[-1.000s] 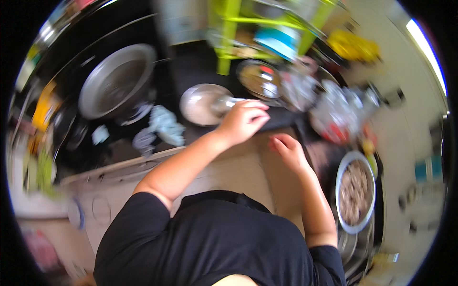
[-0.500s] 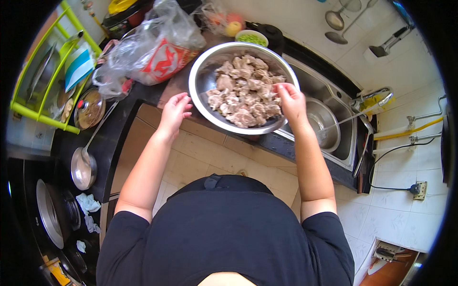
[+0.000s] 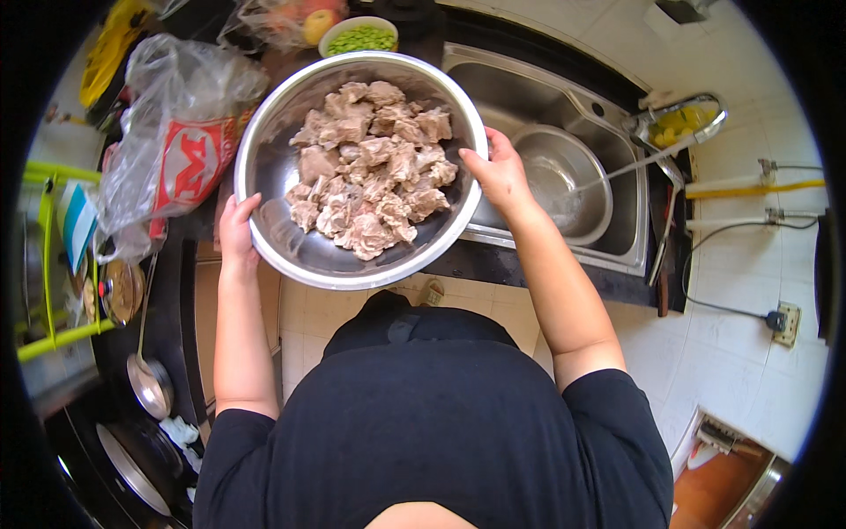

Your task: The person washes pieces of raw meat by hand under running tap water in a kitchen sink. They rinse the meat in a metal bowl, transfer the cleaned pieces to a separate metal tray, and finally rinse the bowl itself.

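Note:
Between my hands is a large steel bowl [image 3: 264,242], with chunks of pale brown cooked-looking meat [image 3: 374,163] heaped inside. My left hand [image 3: 238,231] grips the bowl's left side, its thumb over the rim and its fingers mostly hidden beneath. On the right side my right hand [image 3: 500,175] holds the rim in the same manner, thumb on top. The bowl overlaps the counter's front edge and tilts slightly toward me. Right of it, a smaller steel basin [image 3: 589,212] stands in the sink [image 3: 630,242], with water running into it from the faucet [image 3: 705,119].
Behind the bowl stands a small bowl of green beans or peas [image 3: 363,39]. A clear plastic bag with red print [image 3: 189,150] lies at the left. Farther left are a green rack [image 3: 53,326], a glass lid [image 3: 123,291], a ladle [image 3: 150,386] and a wok [image 3: 132,467].
My left hand, open and beside the bowl before, now grips its rim. My right hand has shifted from over the meat to the rim. The view has turned somewhat.

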`<action>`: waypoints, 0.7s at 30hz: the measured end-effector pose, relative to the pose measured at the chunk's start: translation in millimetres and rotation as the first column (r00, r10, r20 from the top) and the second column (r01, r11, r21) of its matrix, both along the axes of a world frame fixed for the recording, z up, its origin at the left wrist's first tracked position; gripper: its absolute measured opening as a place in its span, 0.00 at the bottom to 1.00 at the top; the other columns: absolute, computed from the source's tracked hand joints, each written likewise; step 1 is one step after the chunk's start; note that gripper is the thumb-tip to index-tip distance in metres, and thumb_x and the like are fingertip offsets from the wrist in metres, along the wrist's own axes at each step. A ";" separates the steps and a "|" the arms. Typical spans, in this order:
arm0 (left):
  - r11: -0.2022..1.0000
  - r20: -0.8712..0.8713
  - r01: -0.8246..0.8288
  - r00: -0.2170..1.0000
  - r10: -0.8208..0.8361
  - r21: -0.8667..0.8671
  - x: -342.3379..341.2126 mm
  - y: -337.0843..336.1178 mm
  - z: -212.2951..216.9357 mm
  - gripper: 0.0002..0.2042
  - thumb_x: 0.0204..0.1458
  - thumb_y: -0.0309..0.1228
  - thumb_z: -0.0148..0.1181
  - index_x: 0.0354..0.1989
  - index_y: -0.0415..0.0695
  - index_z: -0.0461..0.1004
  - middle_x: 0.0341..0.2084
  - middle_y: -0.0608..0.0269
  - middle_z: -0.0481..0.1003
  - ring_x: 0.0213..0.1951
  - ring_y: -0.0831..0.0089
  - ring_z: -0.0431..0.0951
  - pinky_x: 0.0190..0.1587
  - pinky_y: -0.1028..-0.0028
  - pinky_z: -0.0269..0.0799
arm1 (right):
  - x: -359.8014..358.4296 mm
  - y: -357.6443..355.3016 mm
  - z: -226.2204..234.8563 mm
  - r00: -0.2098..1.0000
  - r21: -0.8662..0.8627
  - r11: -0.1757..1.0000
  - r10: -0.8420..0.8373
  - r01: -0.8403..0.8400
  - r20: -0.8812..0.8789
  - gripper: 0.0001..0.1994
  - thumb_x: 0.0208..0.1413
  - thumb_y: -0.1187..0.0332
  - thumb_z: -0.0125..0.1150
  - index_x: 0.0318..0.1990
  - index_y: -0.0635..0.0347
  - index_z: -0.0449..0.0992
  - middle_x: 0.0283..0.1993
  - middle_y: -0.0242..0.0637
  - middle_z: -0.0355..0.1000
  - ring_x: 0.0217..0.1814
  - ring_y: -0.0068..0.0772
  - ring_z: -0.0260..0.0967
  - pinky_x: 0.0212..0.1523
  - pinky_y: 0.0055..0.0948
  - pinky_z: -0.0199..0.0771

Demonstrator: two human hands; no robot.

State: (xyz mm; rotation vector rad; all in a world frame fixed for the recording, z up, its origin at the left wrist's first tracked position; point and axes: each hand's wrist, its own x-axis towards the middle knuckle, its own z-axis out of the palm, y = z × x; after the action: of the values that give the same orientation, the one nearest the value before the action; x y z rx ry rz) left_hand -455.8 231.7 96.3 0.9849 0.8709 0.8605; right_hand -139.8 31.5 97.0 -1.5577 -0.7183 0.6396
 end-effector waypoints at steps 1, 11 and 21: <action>0.999 -0.026 -0.018 0.999 0.019 0.049 -2.4 2.1 -3.4 0.08 0.45 0.22 0.51 0.35 0.39 0.64 0.27 0.62 0.70 0.29 0.75 0.71 0.33 0.76 0.69 | 0.5 2.1 -1.4 1.000 -0.001 1.000 0.021 -0.021 -0.007 0.25 0.44 0.68 0.58 0.50 0.70 0.60 0.44 0.43 0.68 0.45 0.30 0.64 0.47 0.26 0.63; 0.988 0.099 0.098 0.989 -0.110 0.123 33.1 -9.2 88.2 0.05 0.44 0.19 0.49 0.30 0.38 0.64 0.26 0.64 0.70 0.28 0.78 0.70 0.34 0.79 0.67 | -2.3 -4.0 -28.5 0.948 0.056 0.988 -0.122 0.145 -0.295 0.14 0.43 0.74 0.50 0.40 0.70 0.69 0.28 0.30 0.69 0.27 0.18 0.63 0.30 0.18 0.63; 0.958 -0.068 0.236 0.971 -0.228 0.164 121.7 13.7 121.7 0.08 0.38 0.19 0.54 0.19 0.45 0.62 0.17 0.75 0.62 0.21 0.87 0.60 0.25 0.86 0.55 | -3.6 -35.0 -8.8 0.864 -0.581 0.802 -0.189 -0.139 -0.467 0.16 0.50 0.68 0.49 0.47 0.64 0.65 0.33 0.35 0.69 0.31 0.25 0.66 0.32 0.21 0.68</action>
State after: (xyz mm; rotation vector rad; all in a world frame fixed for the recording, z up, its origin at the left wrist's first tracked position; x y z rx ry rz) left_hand -334.0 245.4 218.0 1.2370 0.7127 0.7204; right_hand -143.4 -3.5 88.2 -1.8452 -0.0722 1.2928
